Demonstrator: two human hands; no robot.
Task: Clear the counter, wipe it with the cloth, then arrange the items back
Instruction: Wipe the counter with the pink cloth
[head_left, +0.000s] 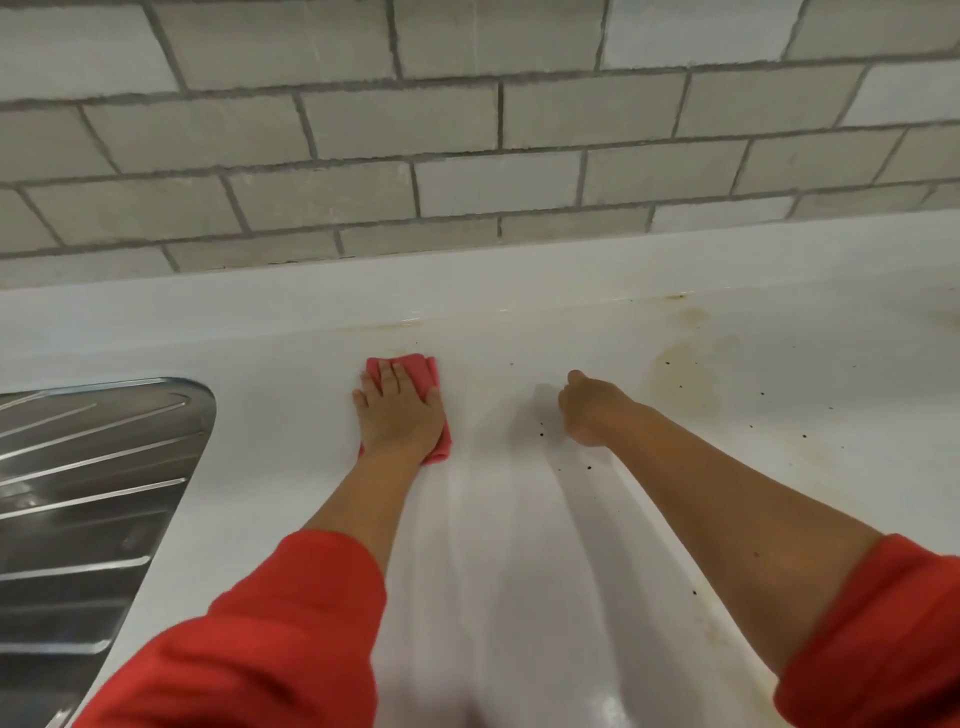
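Left hand (397, 410) presses folded pink cloth (413, 365) on glossy white counter (519, 571).

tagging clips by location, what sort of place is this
Most likely a kitchen: a stainless-steel sink drainboard set into a white counter, a grey tiled backsplash behind it, and the left hand pressing a pink cloth flat on the counter.
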